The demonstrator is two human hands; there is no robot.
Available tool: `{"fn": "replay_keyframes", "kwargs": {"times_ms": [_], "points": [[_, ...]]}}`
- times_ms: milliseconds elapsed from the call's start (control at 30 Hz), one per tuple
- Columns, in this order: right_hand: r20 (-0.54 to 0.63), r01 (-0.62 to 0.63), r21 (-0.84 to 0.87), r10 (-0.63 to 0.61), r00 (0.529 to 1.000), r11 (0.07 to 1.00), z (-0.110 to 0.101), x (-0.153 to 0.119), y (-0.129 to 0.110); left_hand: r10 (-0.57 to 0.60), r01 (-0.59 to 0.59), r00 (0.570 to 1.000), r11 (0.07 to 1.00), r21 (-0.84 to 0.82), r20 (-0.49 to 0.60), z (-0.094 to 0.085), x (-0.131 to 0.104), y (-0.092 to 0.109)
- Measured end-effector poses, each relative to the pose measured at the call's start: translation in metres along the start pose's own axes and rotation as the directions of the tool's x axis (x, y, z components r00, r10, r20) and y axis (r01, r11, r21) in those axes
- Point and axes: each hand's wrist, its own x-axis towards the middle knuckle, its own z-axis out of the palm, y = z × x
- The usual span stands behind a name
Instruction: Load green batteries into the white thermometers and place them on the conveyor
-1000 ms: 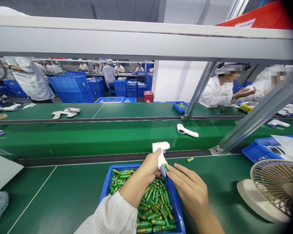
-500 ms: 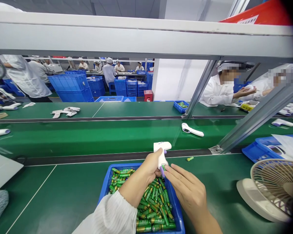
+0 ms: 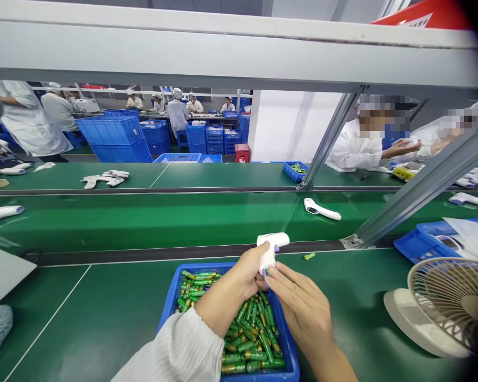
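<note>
My left hand [image 3: 250,268] is closed around the handle of a white forehead thermometer [image 3: 274,240], its head pointing up and away over the near edge of the belt. The purple battery cover near the handle's lower end is mostly hidden by fingers. My right hand [image 3: 305,300] presses its fingertips together at that lower end, on a green battery [image 3: 267,271] of which only a bit shows. Below both hands sits a blue bin [image 3: 168,300] full of green and gold batteries [image 3: 258,329].
A loose battery [image 3: 309,256] lies right of my hands. Thermometers [image 3: 322,209] ride on the green conveyor belt [image 3: 175,217]. A fan [image 3: 442,313] and a blue tray [image 3: 408,243] stand at right, by a slanted metal post [image 3: 406,196]. Co-workers in white [image 3: 356,143] sit beyond.
The thermometer in my left hand has shifted slightly right and turned, and less of its purple cover shows. The thermometers on the belt have moved a little to the right.
</note>
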Motion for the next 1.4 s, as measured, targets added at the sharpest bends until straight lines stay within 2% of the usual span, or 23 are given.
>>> {"fn": "replay_keyframes", "kwargs": {"times_ms": [133,267,333,433,533,633,733,833,967,1167,1400], "points": [[-0.044,-0.034,0.02,0.035,0.998,0.999,0.004,0.0,-0.001,-0.079,0.08,0.996,0.996,-0.042,0.034,-0.001,0.002,0.0],[-0.164,-0.182,0.057,0.189,0.968,0.982,0.011,-0.003,-0.005,-0.094,0.095,0.995,0.995,-0.031,0.032,0.002,-0.002,0.001],[-0.188,-0.226,0.072,0.236,0.953,0.971,0.013,-0.005,-0.007,-0.08,0.08,0.997,0.996,-0.031,0.014,0.004,-0.004,0.001],[-0.16,-0.224,0.116,0.241,0.957,0.968,0.012,-0.005,-0.007,-0.054,0.054,0.998,0.998,-0.024,-0.017,0.006,-0.006,0.001],[-0.077,-0.202,0.158,0.216,0.973,0.966,0.007,0.0,-0.004,-0.013,0.012,0.999,1.0,-0.016,-0.036,0.006,-0.006,0.001],[-0.003,-0.179,0.132,0.181,0.984,0.975,0.001,0.005,0.0,0.015,-0.016,1.0,0.999,-0.033,-0.014,0.005,-0.005,0.003],[0.004,-0.142,0.085,0.142,0.99,0.986,-0.002,0.008,0.002,0.012,-0.011,1.0,0.999,-0.03,0.019,0.005,-0.006,0.004],[-0.002,-0.075,0.027,0.075,0.997,0.997,-0.005,0.008,0.004,-0.003,0.004,0.999,1.0,0.026,-0.034,0.007,-0.008,0.005],[0.054,-0.032,-0.027,0.033,0.998,0.999,-0.009,0.005,0.008,0.013,-0.007,0.995,0.998,0.066,-0.101,0.01,-0.011,0.005],[0.001,-0.182,0.097,0.182,0.983,0.979,-0.003,-0.001,0.005,-0.045,0.044,0.999,0.998,-0.037,-0.021,0.012,-0.014,0.004],[0.028,-0.286,0.048,0.285,0.958,0.957,0.007,-0.002,-0.002,-0.034,0.036,0.999,0.997,-0.072,0.022,0.01,-0.01,-0.002]]}}
